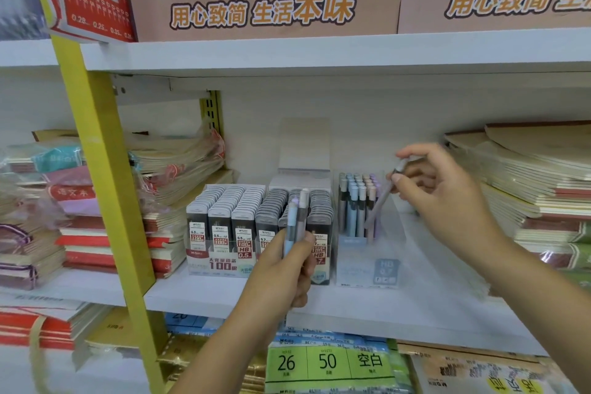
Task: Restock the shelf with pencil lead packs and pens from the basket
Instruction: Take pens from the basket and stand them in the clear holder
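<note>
Both hands hold pens in front of the stationery shelf.

Nearest, the left hand [287, 275] is curled round a small bunch of pens [297, 221], held upright before the lead packs. Further in and to the right, the right hand [447, 198] pinches a single pen [382, 201] near its upper end, tilted, its lower end down inside the clear pen box [367, 262] on the white shelf [208, 294]. Just left of that box, rows of pencil lead packs [224, 211] fill their display trays. Stacks of notebooks [80, 233] lie at both sides; brown cartons [262, 3] sit on the shelf above.
</note>
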Tool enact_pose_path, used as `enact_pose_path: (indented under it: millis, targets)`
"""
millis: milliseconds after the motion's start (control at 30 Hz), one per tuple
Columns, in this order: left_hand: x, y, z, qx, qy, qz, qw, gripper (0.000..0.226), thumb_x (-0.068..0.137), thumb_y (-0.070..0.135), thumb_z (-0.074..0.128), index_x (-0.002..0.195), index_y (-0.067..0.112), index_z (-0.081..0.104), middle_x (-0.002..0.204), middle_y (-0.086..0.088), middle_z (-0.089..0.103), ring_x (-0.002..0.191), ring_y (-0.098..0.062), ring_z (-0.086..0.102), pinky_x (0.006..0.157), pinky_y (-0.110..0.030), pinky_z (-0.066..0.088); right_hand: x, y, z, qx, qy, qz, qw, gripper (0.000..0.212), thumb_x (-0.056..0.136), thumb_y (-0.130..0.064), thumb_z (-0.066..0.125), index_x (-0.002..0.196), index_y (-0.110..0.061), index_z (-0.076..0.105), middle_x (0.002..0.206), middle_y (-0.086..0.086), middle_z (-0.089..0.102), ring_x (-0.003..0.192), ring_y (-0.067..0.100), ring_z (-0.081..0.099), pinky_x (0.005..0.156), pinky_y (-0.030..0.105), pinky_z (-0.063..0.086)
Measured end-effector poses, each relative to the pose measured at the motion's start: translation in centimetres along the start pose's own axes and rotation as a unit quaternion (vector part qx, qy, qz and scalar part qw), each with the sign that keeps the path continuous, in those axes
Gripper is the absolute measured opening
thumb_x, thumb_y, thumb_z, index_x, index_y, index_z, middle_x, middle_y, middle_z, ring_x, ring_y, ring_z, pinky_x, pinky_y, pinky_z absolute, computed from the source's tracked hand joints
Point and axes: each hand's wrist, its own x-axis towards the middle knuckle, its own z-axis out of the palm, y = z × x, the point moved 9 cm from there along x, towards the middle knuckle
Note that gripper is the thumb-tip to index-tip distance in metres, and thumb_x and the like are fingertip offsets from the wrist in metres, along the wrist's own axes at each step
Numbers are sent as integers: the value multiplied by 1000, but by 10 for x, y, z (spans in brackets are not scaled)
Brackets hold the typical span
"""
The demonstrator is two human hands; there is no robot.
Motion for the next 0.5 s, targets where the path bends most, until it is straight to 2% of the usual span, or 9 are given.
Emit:
enact_pose_path:
  millis: [100, 233, 267, 367, 500]
  targets:
    - [0, -1, 2, -6, -10, -4, 1000, 17, 101, 24, 55, 86, 17, 55, 65, -1, 51, 41, -10, 29, 38, -22, 26, -5, 11, 17, -68, -36, -2, 997, 42, 86, -11, 69, 96, -49, 54, 78, -18, 65, 79, -3, 63, 71, 9, 48]
    - [2, -1, 2, 25, -17, 3, 1000, 18, 102, 21, 51, 87, 13, 51, 55, 7, 48, 41, -9, 29, 39, -21, 27, -9, 22, 25, -71, -56, 12, 996, 34, 88, -14, 68, 104, -41, 56, 81, -12, 67, 78, 3, 66, 75, 30, 57]
    - [2, -1, 3, 27, -19, 5, 999, 18, 103, 21, 50, 87, 12, 51, 54, 7, 48, 41, -9, 29, 40, -21, 27, -9, 22, 26, -72, -59, 11, 996, 34, 88, -15, 68, 104, -42, 55, 81, -11, 67, 77, 5, 67, 74, 32, 57]
    - [3, -1, 6, 32, -27, 16, 999, 20, 103, 24, 52, 87, 13, 51, 55, 7, 49, 41, -9, 30, 40, -21, 28, -9, 20, 30, -75, -69, 3, 995, 33, 87, -18, 69, 104, -42, 55, 80, -10, 67, 75, 5, 66, 72, 27, 55]
    - [3, 2, 6, 23, -28, 28, 999, 19, 102, 27, 55, 87, 16, 57, 59, 5, 54, 43, -10, 33, 42, -22, 30, -9, 16, 34, -71, -75, -5, 995, 33, 86, -14, 70, 105, -37, 57, 77, -10, 65, 71, 1, 64, 68, 13, 50]
